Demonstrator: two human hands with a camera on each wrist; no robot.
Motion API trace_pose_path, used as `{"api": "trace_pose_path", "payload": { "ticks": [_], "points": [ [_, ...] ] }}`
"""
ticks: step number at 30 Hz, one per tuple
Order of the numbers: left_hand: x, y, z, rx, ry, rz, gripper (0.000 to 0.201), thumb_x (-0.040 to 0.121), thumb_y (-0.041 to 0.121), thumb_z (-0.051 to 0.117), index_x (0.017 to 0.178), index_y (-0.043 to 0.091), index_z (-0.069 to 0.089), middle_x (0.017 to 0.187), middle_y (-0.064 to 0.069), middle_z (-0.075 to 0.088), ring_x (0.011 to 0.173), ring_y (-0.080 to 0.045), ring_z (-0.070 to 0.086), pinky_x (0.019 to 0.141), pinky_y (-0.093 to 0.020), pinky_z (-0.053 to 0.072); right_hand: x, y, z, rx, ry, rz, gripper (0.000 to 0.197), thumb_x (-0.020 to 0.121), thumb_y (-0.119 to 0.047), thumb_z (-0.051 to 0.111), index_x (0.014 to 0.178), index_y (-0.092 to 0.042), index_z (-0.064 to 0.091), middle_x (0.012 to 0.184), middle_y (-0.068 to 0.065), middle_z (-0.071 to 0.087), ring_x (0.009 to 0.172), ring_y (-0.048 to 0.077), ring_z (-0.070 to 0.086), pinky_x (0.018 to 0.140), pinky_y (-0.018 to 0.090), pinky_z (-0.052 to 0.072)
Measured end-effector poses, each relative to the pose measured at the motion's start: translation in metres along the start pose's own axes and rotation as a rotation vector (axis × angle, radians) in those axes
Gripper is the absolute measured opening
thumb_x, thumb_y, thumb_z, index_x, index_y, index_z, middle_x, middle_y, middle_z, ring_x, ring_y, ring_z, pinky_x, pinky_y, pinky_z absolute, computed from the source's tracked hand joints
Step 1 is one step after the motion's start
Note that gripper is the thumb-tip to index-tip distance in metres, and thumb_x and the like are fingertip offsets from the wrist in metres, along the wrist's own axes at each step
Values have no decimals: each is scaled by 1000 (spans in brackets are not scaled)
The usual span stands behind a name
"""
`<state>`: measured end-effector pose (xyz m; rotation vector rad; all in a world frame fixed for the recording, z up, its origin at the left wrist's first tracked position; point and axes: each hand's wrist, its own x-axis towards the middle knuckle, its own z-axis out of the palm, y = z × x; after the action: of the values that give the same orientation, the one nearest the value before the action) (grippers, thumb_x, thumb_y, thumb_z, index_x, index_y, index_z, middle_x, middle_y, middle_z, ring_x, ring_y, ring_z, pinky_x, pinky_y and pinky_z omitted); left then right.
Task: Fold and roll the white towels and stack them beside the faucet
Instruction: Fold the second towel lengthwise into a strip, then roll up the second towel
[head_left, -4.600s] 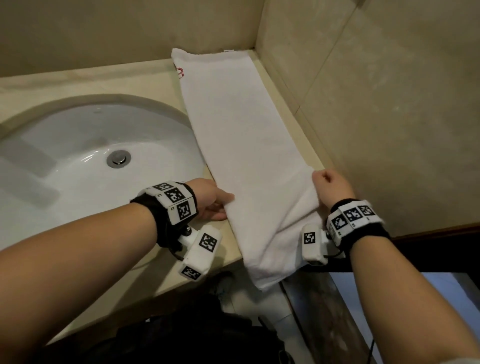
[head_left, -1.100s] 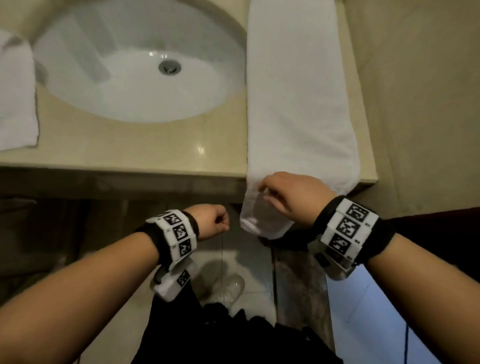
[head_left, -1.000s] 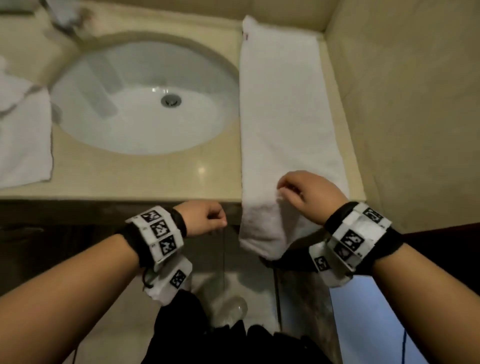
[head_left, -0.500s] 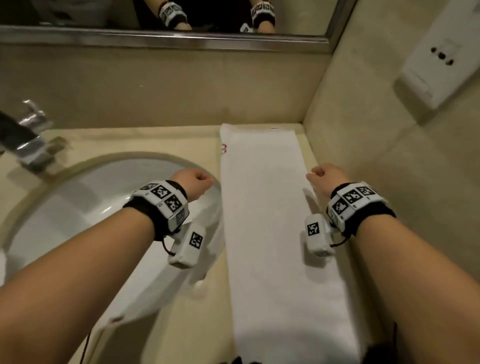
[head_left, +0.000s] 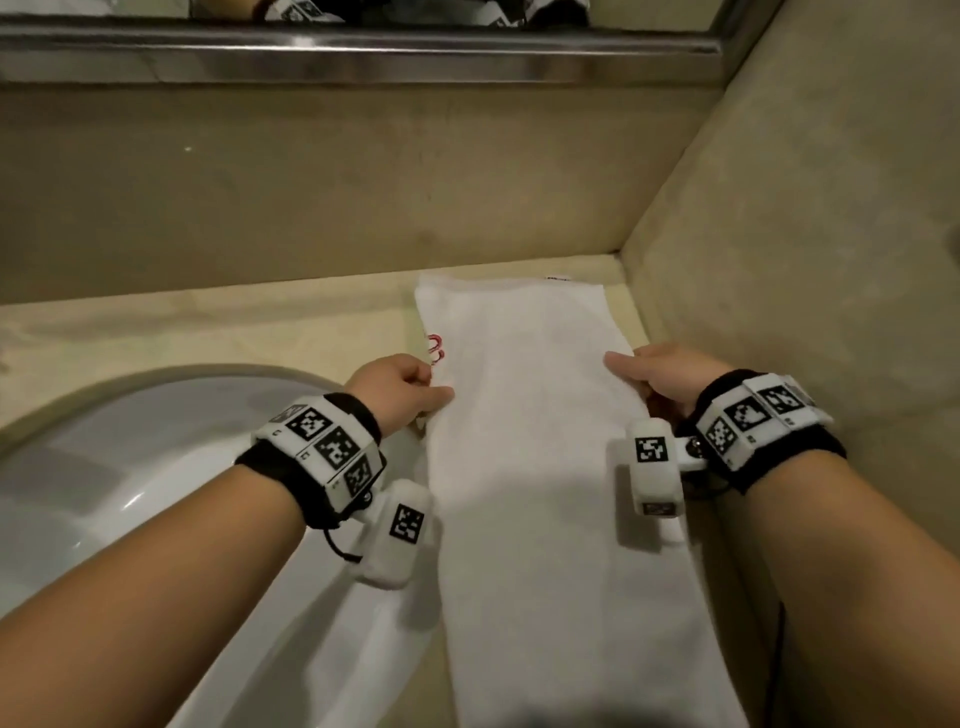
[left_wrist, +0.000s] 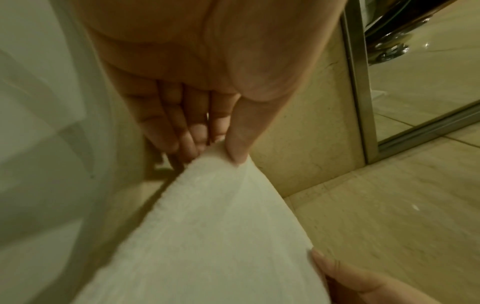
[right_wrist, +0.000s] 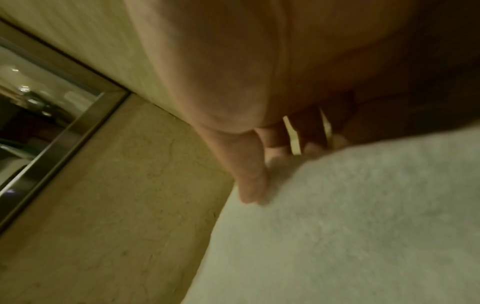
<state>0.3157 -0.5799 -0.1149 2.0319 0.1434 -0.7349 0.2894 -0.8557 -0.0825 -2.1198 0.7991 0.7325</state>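
A white towel (head_left: 530, 467), folded into a long strip, lies on the beige countertop (head_left: 260, 327) to the right of the sink, running from the back wall toward me. My left hand (head_left: 426, 402) pinches its left edge, thumb on top and fingers underneath, which shows close up in the left wrist view (left_wrist: 221, 152). My right hand (head_left: 631, 374) pinches the right edge opposite, thumb on top (right_wrist: 262, 170). Both edges of the towel (left_wrist: 207, 236) are lifted slightly off the counter. A red embroidered mark (head_left: 435, 349) lies just beyond my left hand. The faucet is out of the head view.
The white sink basin (head_left: 130, 467) lies left of the towel. The back wall and a metal-framed mirror (head_left: 363, 52) stand behind, and the side wall (head_left: 805, 260) runs close along the towel's right edge. Bare counter lies behind the sink.
Both hands have moved in from beside the towel and taken hold of its two long edges. Earlier my right hand worked at the end hanging over the counter's front.
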Motion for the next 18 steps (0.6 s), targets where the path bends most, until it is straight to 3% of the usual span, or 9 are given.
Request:
{"api": "trace_pose_path", "payload": {
  "ticks": [2, 5, 8, 10, 13, 15, 17, 18],
  "points": [
    [-4, -2, 4, -58, -39, -17, 26, 81, 15, 67, 63, 14, 48, 66, -6, 52, 67, -22, 52, 79, -36, 49, -5, 8, 1, 44, 22, 33, 37, 86, -38, 60, 62, -12, 48, 60, 7, 50, 55, 23, 45, 61, 34, 39],
    [-10, -1, 8, -155, -79, -59, 20, 84, 12, 65, 66, 12, 55, 69, -6, 60, 66, -22, 57, 76, -35, 53, -11, 17, 4, 126, 26, 80, 32, 85, -29, 63, 62, -11, 50, 55, 7, 48, 49, 21, 42, 52, 29, 38],
    [-14, 0, 6, -244, -38, -57, 16, 86, 7, 61, 71, 12, 61, 73, -6, 62, 68, -23, 58, 81, -37, 52, -18, 15, 3, 6, 52, 23, 32, 89, -27, 58, 62, -12, 50, 56, 5, 50, 52, 21, 44, 53, 28, 37],
    [-18, 4, -1, -312, -2, -46, 12, 87, 5, 59, 76, 10, 62, 73, -7, 60, 66, -22, 55, 78, -38, 50, -22, 11, 2, 112, 92, -51, 32, 92, -21, 54, 62, -13, 46, 49, 4, 46, 39, 15, 41, 42, 23, 33],
    [-18, 21, -22, -334, 72, 58, 9, 88, 9, 58, 83, 15, 63, 74, -1, 62, 66, -15, 55, 70, -27, 48, -24, -9, -5, 420, 191, -152, 27, 93, -11, 50, 67, -15, 44, 51, 8, 46, 23, 6, 37, 32, 14, 30],
    [-14, 44, -41, -291, 164, 176, 9, 87, 11, 59, 91, 18, 63, 74, 6, 61, 63, -6, 56, 58, -16, 47, -25, -34, -15, 475, 259, -279, 24, 94, -8, 48, 71, -16, 46, 57, 10, 53, 29, 7, 47, 38, 22, 41],
    [-7, 68, -61, -292, 255, 268, 12, 86, 12, 61, 97, 17, 63, 72, 6, 61, 59, -2, 57, 50, -8, 47, -26, -63, -28, 533, 331, -427, 23, 94, -6, 46, 73, -15, 48, 60, 11, 55, 33, 7, 51, 43, 20, 47],
    [-3, 78, -69, -308, 285, 289, 13, 86, 12, 62, 98, 16, 64, 73, 5, 61, 61, -3, 58, 52, -8, 48, -25, -75, -34, 564, 346, -492, 21, 94, -5, 45, 75, -13, 48, 61, 11, 55, 33, 4, 51, 43, 17, 47]
  ]
}}
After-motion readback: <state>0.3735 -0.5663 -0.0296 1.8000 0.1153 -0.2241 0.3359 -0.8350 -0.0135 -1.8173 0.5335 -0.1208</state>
